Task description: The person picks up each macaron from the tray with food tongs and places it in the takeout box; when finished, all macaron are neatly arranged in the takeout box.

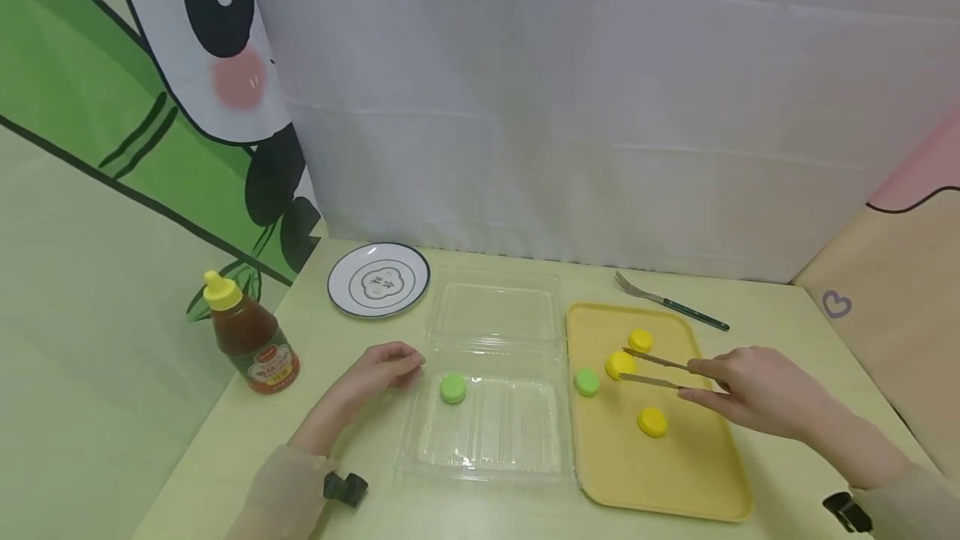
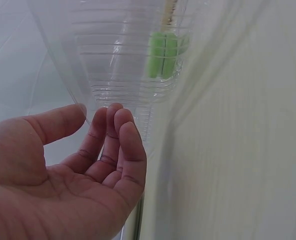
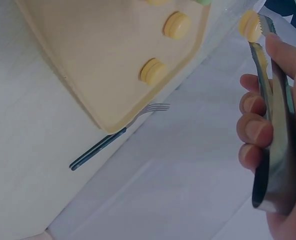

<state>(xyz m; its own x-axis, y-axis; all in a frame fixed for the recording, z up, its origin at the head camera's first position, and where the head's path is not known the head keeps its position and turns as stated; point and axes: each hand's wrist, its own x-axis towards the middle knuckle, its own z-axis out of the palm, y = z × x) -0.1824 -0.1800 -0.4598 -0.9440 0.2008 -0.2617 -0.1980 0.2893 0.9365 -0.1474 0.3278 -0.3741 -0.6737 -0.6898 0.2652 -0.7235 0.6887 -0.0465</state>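
My right hand [image 1: 765,386] grips metal tongs [image 3: 283,150] over the yellow tray [image 1: 675,482]. The toothed tips of the tongs are at either side of a yellow macaron [image 3: 249,26]. Two other yellow macarons [image 1: 652,422] and a green macaron [image 1: 587,382] lie on the tray around it. On the left, a clear hinged plastic box [image 1: 510,432] lies with its lid folded back, and one green macaron [image 1: 453,388] sits inside. My left hand [image 2: 88,170] is at the box's left side, fingers bent loosely and thumb apart, holding nothing.
A white plate [image 1: 378,280] with a dark rim is at the back left. Near the left edge stands a sauce bottle [image 1: 255,340] with a yellow cap. Behind the tray lies a fork [image 1: 671,302] with a dark green handle. A white cloth [image 1: 562,107] hangs behind the table.
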